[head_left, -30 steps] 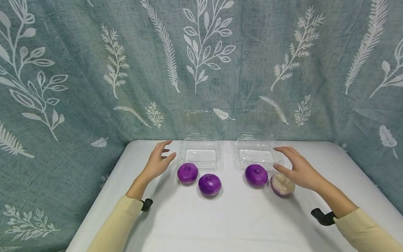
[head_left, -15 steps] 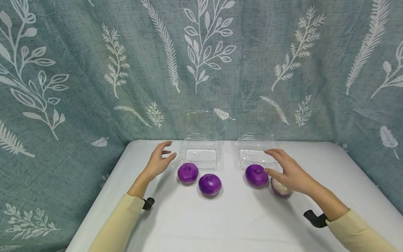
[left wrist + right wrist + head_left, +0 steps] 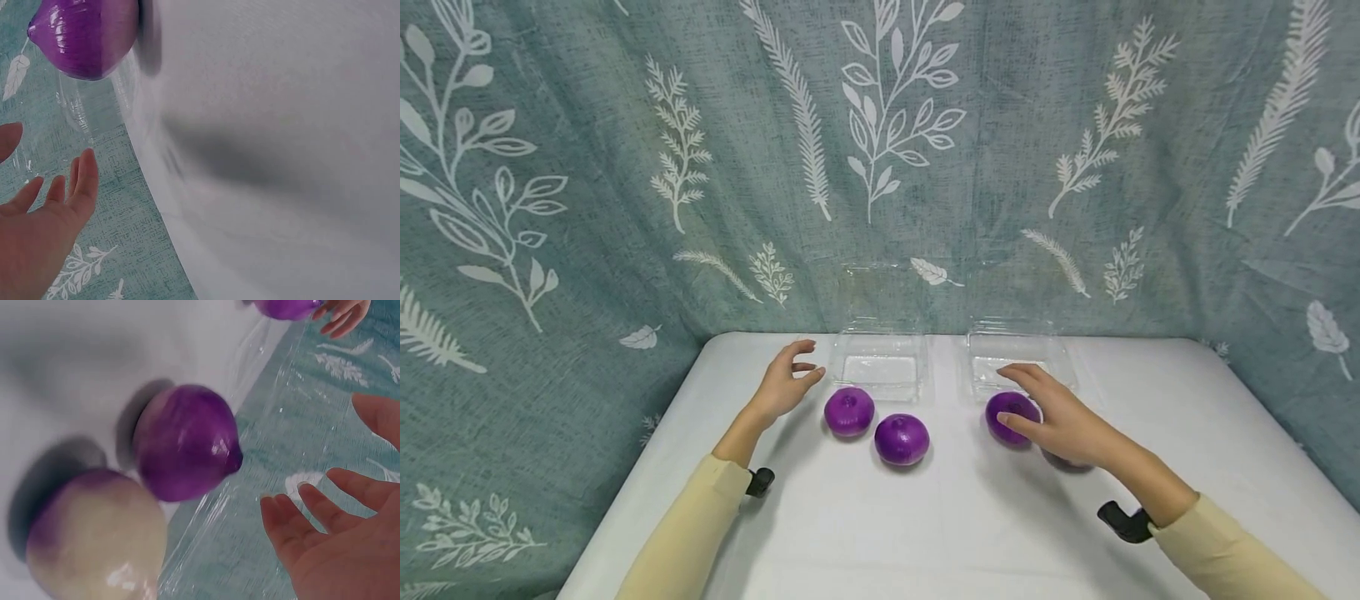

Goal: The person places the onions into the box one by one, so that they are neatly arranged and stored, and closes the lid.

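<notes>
My right hand [image 3: 1063,425] hovers with spread, slightly bent fingers over a purple onion [image 3: 1013,407], partly covering it in the head view. A pale-and-purple onion [image 3: 97,540] sits beside that one, mostly hidden by the hand in the head view. Nothing is in the right palm. At the left, my left hand [image 3: 780,389] is held above the table with loosely bent fingers and holds nothing. Nearest to it is another purple onion [image 3: 849,412], with one more purple onion [image 3: 902,439] to its right.
Two clear plastic clamshell boxes stand at the table's back edge with lids raised: a left box [image 3: 880,367] and a right box [image 3: 985,372]. A patterned green curtain [image 3: 880,167] hangs directly behind. White cloth covers the table [image 3: 910,533].
My right hand has moved left, from above the pale onion to above the purple one beside it. The left hand has hardly moved. The onions stay where they were.
</notes>
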